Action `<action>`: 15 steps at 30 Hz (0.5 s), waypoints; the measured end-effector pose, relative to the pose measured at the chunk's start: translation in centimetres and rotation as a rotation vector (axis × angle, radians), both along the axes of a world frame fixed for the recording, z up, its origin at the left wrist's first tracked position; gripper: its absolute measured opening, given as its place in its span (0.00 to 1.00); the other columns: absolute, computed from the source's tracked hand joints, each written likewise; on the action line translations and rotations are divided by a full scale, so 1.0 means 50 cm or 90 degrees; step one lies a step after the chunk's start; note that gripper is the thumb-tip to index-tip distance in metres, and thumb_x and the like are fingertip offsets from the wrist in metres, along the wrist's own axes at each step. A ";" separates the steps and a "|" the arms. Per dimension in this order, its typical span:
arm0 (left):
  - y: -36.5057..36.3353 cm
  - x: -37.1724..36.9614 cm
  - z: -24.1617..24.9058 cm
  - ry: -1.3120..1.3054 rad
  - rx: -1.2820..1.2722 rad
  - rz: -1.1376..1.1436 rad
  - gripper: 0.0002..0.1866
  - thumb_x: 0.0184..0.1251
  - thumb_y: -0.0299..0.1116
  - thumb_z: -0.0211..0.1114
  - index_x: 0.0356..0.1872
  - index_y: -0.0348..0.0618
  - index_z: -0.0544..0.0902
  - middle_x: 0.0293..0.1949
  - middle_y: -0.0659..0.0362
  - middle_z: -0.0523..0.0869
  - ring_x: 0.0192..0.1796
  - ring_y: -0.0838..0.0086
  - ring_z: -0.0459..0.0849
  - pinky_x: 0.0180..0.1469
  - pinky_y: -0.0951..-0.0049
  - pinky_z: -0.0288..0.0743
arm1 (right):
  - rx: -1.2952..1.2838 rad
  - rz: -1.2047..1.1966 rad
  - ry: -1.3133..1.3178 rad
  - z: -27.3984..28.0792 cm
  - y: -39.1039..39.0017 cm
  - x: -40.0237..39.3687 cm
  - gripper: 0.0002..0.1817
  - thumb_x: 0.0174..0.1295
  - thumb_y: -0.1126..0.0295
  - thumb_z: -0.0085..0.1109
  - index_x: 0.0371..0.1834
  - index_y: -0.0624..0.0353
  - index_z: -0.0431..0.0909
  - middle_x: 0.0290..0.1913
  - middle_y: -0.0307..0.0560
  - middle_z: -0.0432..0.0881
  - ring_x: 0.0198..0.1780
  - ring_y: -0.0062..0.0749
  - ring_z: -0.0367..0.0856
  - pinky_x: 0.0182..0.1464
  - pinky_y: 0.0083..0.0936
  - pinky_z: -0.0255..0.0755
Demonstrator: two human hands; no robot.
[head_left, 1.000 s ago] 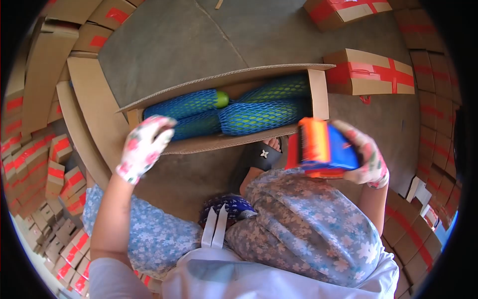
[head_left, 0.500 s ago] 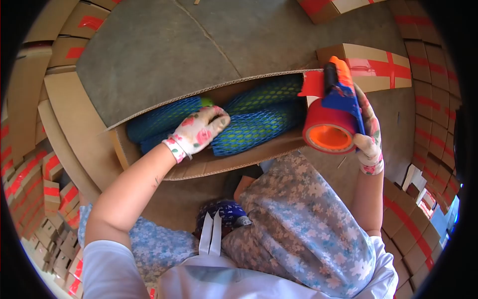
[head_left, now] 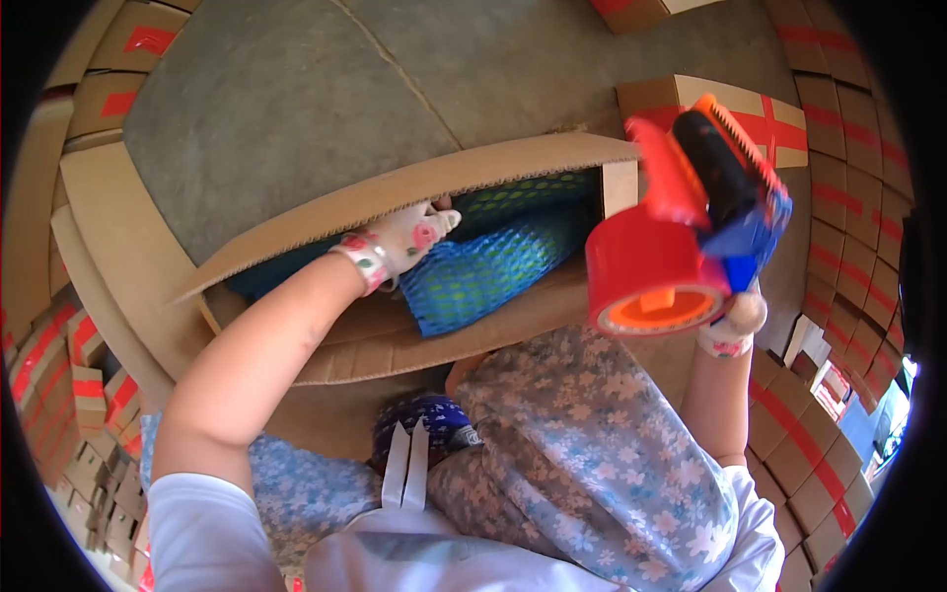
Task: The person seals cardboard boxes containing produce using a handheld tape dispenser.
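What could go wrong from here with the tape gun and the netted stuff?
The red tape's free end sticks out from the tape gun, so it might grab cardboard early. The left hand is at the open box, by the far flap; fingers could get pinched if that folds down. The blue netting bunches near that hand and may snag.

Red tape roll (head_left: 651,261) w/ orange core.
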State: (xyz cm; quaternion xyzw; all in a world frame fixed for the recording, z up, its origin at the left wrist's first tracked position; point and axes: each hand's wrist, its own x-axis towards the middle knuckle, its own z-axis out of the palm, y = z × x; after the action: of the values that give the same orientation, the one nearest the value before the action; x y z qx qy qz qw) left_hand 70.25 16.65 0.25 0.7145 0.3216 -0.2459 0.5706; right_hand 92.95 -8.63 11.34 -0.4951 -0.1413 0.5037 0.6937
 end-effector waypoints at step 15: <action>0.049 0.101 -0.085 0.124 0.090 -0.395 0.41 0.50 0.56 0.70 0.58 0.34 0.74 0.51 0.41 0.83 0.55 0.55 0.81 0.56 0.63 0.73 | -0.143 -0.114 -0.090 -0.034 -0.013 0.033 0.53 0.41 0.58 0.72 0.72 0.68 0.58 0.64 0.52 0.71 0.63 0.38 0.74 0.67 0.32 0.66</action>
State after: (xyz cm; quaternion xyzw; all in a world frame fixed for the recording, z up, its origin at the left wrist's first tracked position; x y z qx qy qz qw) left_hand 75.30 19.08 -3.98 0.7893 0.1577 -0.4521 0.3844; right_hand 94.60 -9.30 9.64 -0.6143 -0.0877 0.4162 0.6646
